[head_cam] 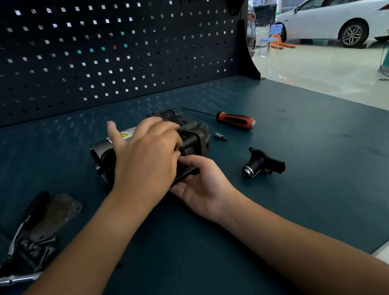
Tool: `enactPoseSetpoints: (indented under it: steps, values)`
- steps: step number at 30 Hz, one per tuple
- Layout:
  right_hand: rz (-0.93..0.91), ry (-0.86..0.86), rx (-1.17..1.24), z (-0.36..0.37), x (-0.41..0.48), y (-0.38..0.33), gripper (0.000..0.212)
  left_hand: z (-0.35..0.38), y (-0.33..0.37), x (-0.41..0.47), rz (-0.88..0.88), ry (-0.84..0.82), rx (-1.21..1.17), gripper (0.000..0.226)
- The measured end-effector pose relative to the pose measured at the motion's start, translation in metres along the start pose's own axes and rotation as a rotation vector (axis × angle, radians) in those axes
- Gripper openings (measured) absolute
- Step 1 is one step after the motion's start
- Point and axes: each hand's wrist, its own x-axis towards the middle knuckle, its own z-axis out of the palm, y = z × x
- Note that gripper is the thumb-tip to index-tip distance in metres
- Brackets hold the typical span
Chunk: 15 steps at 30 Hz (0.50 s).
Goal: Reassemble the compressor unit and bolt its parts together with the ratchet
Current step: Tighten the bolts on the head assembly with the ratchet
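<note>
The black compressor unit (193,132) lies on its side in the middle of the dark teal bench mat (316,153), a yellow warning label on its grey motor end. My left hand (147,160) lies over its top with the fingers curled onto the body near the middle. My right hand (202,184) cups a black part at the unit's near lower edge, palm up, thumb on top. The ratchet (13,262) lies at the left edge, with loose bolts (40,248) beside it and a flat cover plate (58,212). A black valve part (262,162) lies to the right.
A red and black screwdriver (235,120) and a small socket bit (221,136) lie behind and right of the unit. A dark pegboard (96,48) backs the bench. The mat's right edge drops off to the shop floor, where a white car (345,11) stands.
</note>
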Motion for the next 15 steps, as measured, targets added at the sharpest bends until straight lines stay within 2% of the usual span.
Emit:
enactPoseSetpoints:
  steps: [3,5,8,12,15]
  values:
    - [-0.009,0.005,-0.018,0.0013,-0.0003,0.0004,0.019,-0.0009,0.0007,0.0010,-0.037,0.007,0.000,0.013]
    - [-0.011,0.011,-0.012,0.0011,0.0000,0.0010,0.031,-0.0025,-0.0022,0.0032,-0.126,-0.039,0.016,0.025]
    - [-0.020,0.024,0.040,-0.0004,0.0004,0.0020,0.048,-0.0021,-0.0047,0.0040,-0.114,-0.090,0.053,0.027]
    - [-0.026,0.036,0.039,0.0000,0.0003,0.0034,0.052,-0.0009,-0.0007,0.0016,-0.033,-0.006,0.046,0.011]
    - [-0.028,0.042,0.017,0.0005,-0.0001,0.0030,0.050,0.0000,-0.0012,0.0007,-0.073,-0.001,0.081,0.022]
